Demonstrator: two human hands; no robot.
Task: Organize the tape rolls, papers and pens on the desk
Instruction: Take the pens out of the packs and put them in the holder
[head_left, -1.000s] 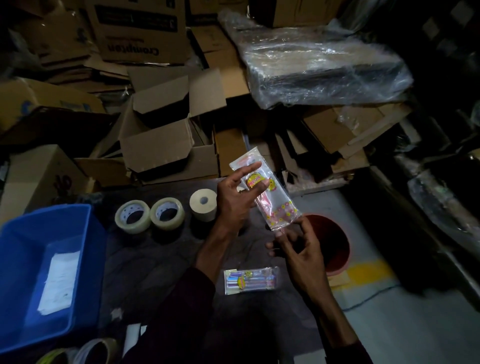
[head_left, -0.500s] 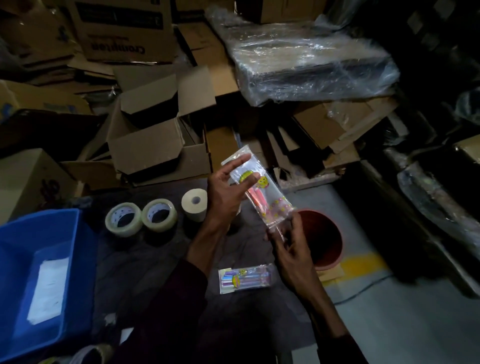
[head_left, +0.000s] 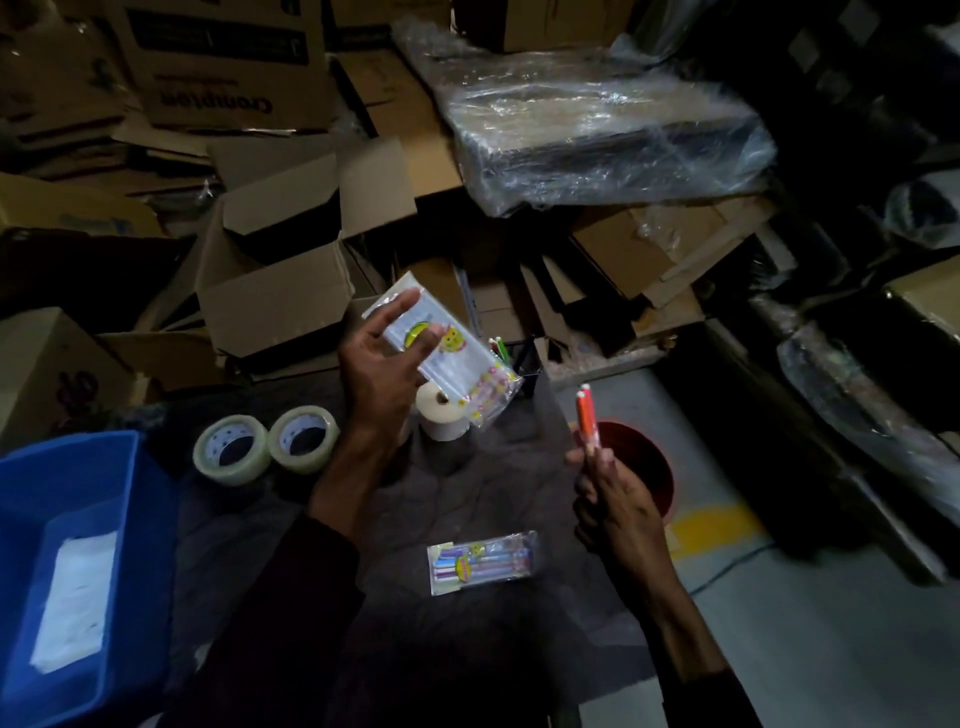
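Left hand holds crinkly clear packet; right hand orange pens.

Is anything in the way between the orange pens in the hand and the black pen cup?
Nothing visible is. The orange pens, held in the right hand, have open air up to the black pen cup. The plastic packet in the left hand overlaps the cup's left edge, not the path.

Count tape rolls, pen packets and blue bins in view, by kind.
tape rolls: 3
pen packets: 2, one in the left hand
blue bin: 1
Total: 6
Orange pens in the right hand not counted.
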